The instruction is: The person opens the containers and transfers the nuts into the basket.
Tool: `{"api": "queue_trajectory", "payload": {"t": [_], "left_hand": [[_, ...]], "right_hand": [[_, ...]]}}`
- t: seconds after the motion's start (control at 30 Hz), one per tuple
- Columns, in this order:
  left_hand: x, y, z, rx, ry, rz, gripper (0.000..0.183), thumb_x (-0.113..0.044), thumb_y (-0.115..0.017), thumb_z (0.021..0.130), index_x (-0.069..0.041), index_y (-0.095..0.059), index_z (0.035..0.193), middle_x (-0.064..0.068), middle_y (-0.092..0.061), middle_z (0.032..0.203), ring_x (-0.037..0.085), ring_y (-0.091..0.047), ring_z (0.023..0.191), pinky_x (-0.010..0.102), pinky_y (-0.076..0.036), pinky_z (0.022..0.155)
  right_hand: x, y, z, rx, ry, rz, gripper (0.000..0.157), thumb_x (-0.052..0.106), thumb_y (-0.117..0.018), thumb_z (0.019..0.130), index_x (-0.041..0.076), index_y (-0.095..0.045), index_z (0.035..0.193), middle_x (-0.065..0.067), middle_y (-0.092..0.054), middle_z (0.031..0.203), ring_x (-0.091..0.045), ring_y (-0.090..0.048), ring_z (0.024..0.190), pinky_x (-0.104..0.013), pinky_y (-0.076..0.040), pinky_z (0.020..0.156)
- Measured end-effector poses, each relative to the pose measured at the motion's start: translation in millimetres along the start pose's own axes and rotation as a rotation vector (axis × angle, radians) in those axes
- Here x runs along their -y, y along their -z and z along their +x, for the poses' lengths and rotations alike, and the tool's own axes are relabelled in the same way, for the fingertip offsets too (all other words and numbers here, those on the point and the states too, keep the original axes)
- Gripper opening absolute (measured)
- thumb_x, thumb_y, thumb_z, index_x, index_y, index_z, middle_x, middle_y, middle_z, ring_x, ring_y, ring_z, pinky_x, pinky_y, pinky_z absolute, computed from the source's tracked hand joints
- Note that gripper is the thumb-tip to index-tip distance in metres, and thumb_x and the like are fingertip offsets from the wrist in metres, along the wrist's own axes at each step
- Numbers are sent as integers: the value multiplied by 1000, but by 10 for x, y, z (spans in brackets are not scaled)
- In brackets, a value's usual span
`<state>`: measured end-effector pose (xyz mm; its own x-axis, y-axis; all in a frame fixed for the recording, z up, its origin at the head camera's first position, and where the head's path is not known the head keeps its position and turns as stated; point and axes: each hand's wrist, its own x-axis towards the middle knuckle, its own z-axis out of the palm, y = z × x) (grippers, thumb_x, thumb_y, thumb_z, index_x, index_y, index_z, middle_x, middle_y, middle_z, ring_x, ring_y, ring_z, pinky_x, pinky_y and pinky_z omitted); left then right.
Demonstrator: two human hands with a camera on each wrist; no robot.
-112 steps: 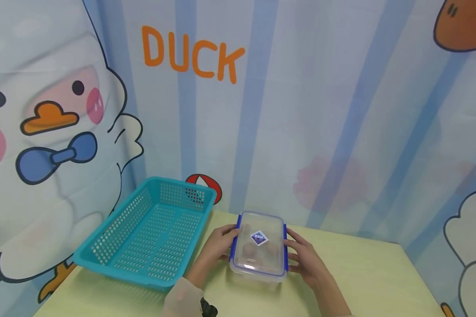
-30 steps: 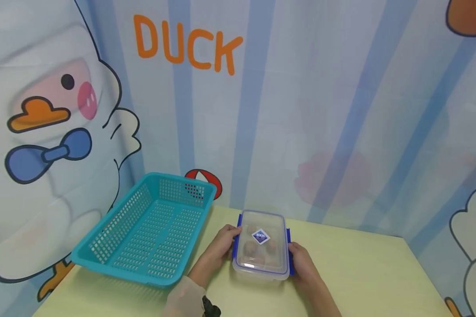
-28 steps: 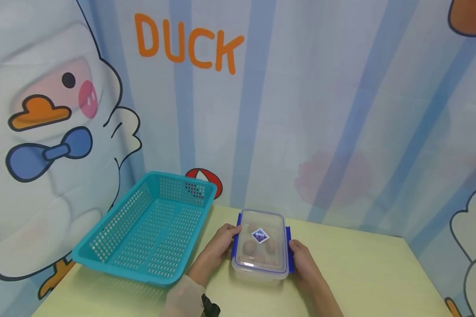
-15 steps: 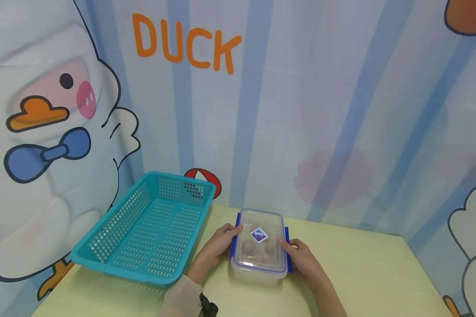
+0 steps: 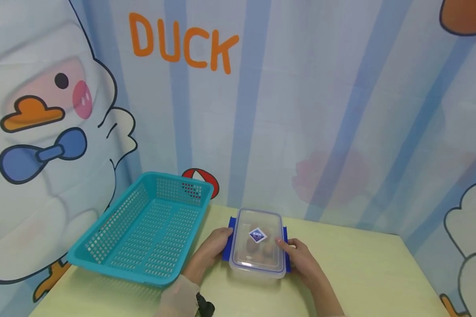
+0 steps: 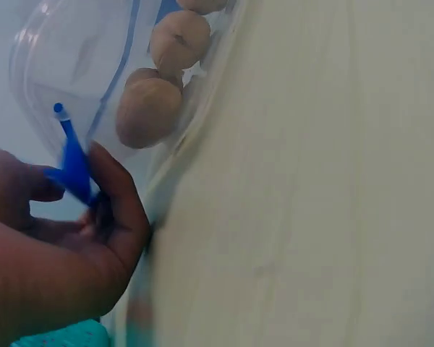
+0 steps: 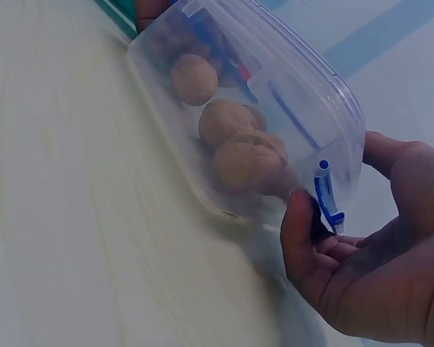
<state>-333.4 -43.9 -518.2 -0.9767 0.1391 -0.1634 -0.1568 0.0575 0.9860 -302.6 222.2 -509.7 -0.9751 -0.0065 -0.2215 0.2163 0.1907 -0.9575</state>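
A clear plastic food container (image 5: 258,220) with a blue-edged lid and a diamond label stands on the table between both hands. Several brown round walnuts (image 7: 249,163) show through its wall. My left hand (image 5: 212,246) pinches the blue left latch (image 5: 228,242), which sticks outward from the lid; in the left wrist view, curled fingers and thumb surround that latch (image 6: 76,170). My right hand (image 5: 303,259) holds the opposite side, its thumb on the lid's edge. Its other fingers curl by the right latch (image 7: 328,195), which also stands away from the wall.
A turquoise perforated basket (image 5: 143,237) stands left of the container, near my left forearm. The pale yellow table (image 5: 365,268) extends to the right. Behind it hangs a striped curtain (image 5: 301,110) with duck drawings.
The right latch swung outward first, then my right thumb moved onto the lid's edge. Over the last half second my left hand has pulled the left latch outward. The basket has stayed put.
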Motion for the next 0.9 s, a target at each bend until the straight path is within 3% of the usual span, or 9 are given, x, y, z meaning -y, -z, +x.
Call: {"api": "queue_trajectory", "payload": {"t": [0.1,0.2,0.27,0.37,0.53,0.8,0.9], "left_hand": [[-24,2,1,-143,-88,147,39,-27,-49,112,8,-60,126,19,-69,109,29,-68,99,43,-58,86],[-84,-14,-2,-287,-190,302,33,-25,-59,107,6,-65,119,15,-70,100,28,-67,92,43,-55,80],[-126,-29,-11,-324,-234,354,31,-22,-63,104,5,-69,118,16,-71,98,29,-68,91,45,-56,79],[-180,-53,-31,-305,-242,377,30,-21,-64,103,3,-72,118,15,-73,100,29,-69,93,46,-57,81],[-270,-82,-92,-258,-248,431,30,-21,-66,103,4,-73,118,15,-74,103,30,-70,95,47,-59,83],[-361,-72,-210,-170,-173,396,34,-18,-70,101,10,-70,121,20,-73,107,23,-71,80,36,-62,68],[-366,-63,-212,-173,-187,431,34,-19,-70,101,8,-71,121,19,-73,109,25,-71,88,39,-62,75]], "right_hand": [[33,11,-24,-26,25,-92,78,56,-71,99,-8,-49,137,-20,-67,110,-26,-70,87,-42,-62,71],[85,49,-67,-89,85,-260,87,62,-72,95,-7,-49,143,-17,-64,107,-24,-64,84,-36,-56,66],[127,78,-98,-125,135,-353,85,62,-72,95,-6,-51,142,-15,-64,103,-24,-62,80,-34,-52,63],[182,102,-130,-140,180,-378,66,51,-72,99,-4,-60,133,-12,-64,96,-21,-60,74,-33,-51,61],[231,75,-155,-106,181,-291,35,26,-69,104,-3,-66,124,-10,-63,88,-19,-59,67,-32,-54,56],[274,22,-209,-65,164,-240,31,12,-63,105,-10,-64,126,-14,-62,88,-23,-64,63,-32,-56,53],[288,13,-224,-65,164,-242,31,12,-63,104,-10,-64,127,-14,-61,89,-22,-64,62,-31,-56,53]]}}
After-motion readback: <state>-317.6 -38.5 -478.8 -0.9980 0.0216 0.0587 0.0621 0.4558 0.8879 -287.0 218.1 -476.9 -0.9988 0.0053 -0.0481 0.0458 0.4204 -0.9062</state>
